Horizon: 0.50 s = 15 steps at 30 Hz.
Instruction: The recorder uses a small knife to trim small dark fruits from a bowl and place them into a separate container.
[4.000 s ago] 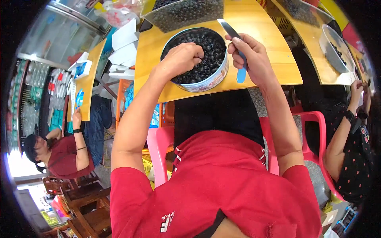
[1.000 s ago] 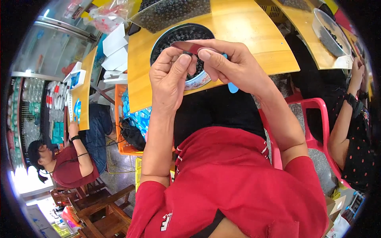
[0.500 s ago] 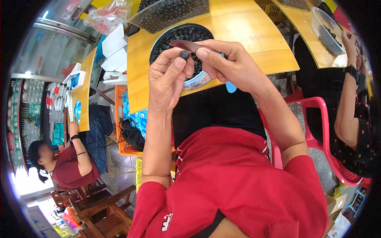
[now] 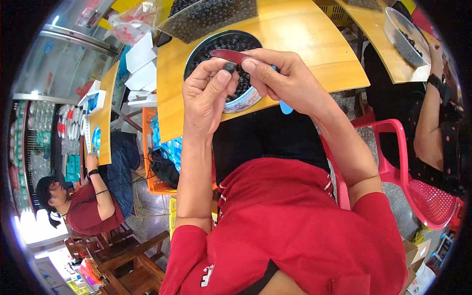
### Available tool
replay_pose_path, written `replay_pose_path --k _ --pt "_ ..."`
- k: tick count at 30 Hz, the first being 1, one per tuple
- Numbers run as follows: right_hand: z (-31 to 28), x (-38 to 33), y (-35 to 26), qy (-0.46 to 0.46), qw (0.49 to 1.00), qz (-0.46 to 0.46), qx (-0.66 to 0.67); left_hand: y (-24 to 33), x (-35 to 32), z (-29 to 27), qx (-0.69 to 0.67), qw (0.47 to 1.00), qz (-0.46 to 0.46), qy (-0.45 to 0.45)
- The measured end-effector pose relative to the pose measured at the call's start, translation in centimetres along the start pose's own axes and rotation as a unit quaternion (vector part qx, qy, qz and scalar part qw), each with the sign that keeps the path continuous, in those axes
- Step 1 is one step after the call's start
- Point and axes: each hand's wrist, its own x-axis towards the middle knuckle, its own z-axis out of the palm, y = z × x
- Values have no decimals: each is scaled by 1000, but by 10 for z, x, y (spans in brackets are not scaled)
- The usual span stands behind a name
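Note:
My left hand point(image 4: 206, 98) pinches a small dark round berry point(image 4: 229, 68) between thumb and fingertips, above a bowl. My right hand point(image 4: 275, 73) grips a small knife, its reddish blade point(image 4: 228, 56) pointing left just over the berry. A bit of blue, perhaps the knife's handle end, shows between the right fingers. Below both hands stands the round bowl point(image 4: 244, 102), full of similar dark berries and partly covered by the hands. Behind it, a clear tub point(image 4: 189, 30) holds many more dark berries.
The yellow wooden table point(image 4: 314, 54) carries the bowl and tub. A blue rounded piece point(image 4: 286, 107) shows at its near edge. An orange crate point(image 4: 160, 184) with blue packets stands left. Another person sits beside a pink chair point(image 4: 405, 162) on the right; one more sits at far left.
Both hands hold nearly the same pose, with the blade tilted slightly differently. The person on the right has shifted an arm; the person at left has turned their head.

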Motion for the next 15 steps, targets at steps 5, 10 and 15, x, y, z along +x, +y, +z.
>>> replay_pose_path --k 5,10,15 --pt "-1 -1 -5 -7 999 33 9 -3 -3 -1 -46 999 -15 8" --pt "3 -4 -8 -28 997 44 61 -8 -5 1 -69 997 -5 26" --pt "4 0 3 6 999 -4 33 -8 -1 10 -72 995 -4 74"
